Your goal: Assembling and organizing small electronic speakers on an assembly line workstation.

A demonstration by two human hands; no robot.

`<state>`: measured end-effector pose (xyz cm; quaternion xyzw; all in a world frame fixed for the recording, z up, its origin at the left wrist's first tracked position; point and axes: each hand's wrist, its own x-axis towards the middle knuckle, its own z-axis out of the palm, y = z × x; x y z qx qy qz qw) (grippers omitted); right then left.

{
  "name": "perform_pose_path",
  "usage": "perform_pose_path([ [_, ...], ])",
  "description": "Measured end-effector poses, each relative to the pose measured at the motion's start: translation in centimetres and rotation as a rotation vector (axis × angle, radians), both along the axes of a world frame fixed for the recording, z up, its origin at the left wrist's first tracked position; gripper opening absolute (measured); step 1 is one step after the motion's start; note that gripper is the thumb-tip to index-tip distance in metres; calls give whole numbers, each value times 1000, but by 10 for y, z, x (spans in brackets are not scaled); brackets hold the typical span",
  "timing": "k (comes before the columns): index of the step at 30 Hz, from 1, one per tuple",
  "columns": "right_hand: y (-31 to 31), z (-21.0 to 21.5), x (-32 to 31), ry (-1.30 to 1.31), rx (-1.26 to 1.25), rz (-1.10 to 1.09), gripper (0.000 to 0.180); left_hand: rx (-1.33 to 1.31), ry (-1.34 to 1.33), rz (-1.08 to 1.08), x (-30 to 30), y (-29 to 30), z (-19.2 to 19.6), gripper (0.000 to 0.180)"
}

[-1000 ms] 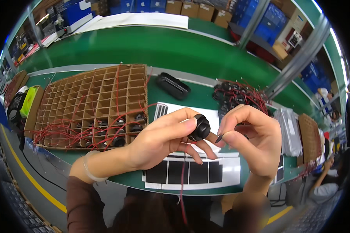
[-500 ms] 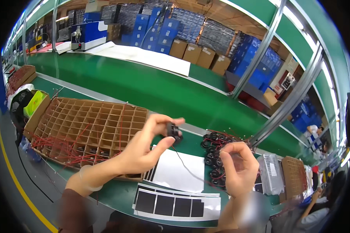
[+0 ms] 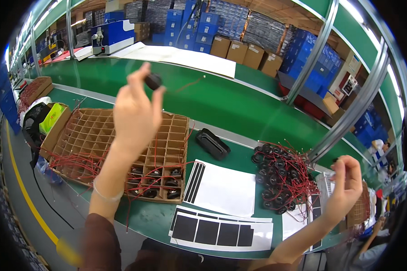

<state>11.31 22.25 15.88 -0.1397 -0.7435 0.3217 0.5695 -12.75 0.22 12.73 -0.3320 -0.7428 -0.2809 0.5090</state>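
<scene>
one black round part (image 3: 153, 81), pinched in my left hand (image 3: 138, 108) against the green strip (image 3: 212, 110), best held lightly, red wire (image 3: 190, 84) clear of the cardboard tray (image 3: 186, 151); my right hand (image 3: 347, 189), fingers drawn narrow, contents i cannot tell.

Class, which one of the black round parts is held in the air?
The black round part pinched in the left hand; the others in view lie in the heap or in the cardboard tray.
</scene>
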Motion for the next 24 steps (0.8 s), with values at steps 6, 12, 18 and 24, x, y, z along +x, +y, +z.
perform_pose_path([
  [6,-6,11,22,27,19,-68,3,329,-397,-551,2,-11,17,22],
  [12,-38,2,-3,-91,-97,300,6,311,-1107,-1462,51,13,4,23],
  [18,-61,-10,-20,-274,-104,523,9,-12,-1120,-1487,78,24,-10,33],
  [24,-64,-18,-27,-326,-106,623,8,-207,-872,-1382,88,26,-14,42],
])
